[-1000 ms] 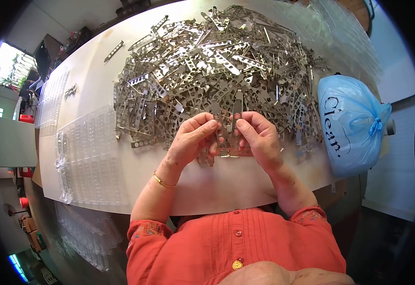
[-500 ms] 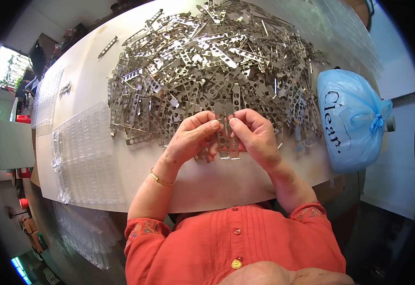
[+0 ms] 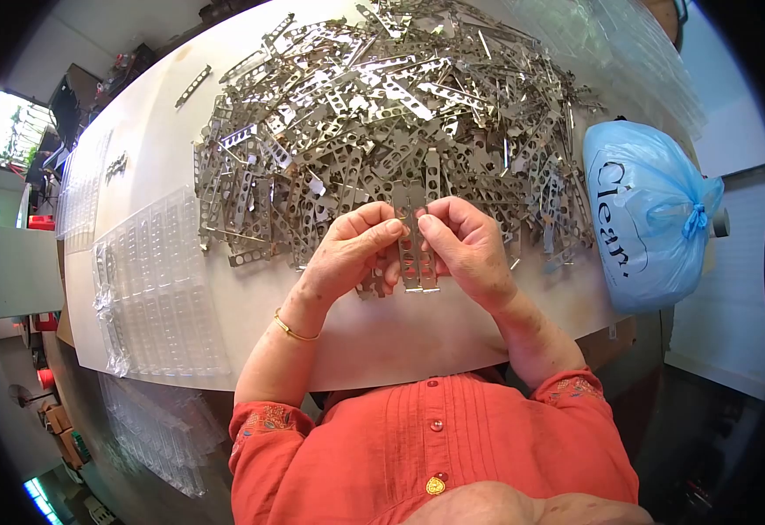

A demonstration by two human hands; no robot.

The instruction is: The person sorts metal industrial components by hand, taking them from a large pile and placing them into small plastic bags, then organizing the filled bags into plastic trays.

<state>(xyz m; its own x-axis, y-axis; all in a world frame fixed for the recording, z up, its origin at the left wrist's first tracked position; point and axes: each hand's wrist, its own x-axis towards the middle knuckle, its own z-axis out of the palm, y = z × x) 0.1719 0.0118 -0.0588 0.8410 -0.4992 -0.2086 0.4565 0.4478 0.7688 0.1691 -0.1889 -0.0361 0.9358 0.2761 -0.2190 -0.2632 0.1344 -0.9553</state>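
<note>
Two flat metal strips with rows of round holes are upright, side by side, between my hands. The left perforated metal strip (image 3: 407, 254) is pinched between the thumb and curled fingers of my left hand (image 3: 361, 245). My right hand (image 3: 468, 247) pinches the right perforated metal strip (image 3: 427, 262) by its edge, thumb on top. More metal pieces (image 3: 372, 282) show under my left fingers, partly hidden by them. Just beyond my fingertips begins a large heap of similar perforated metal strips (image 3: 356, 114).
Clear plastic trays (image 3: 159, 289) lie at the left of the white table (image 3: 382, 350). One loose strip (image 3: 193, 86) and a small metal cluster (image 3: 116, 164) sit left of the heap. At right stands a tied blue bag (image 3: 649, 219) marked "Clear"; clear plastic sheets (image 3: 610, 61) lie behind it.
Both hands keep their pinch on the strips and have barely moved. The whole view has shifted very slightly.
</note>
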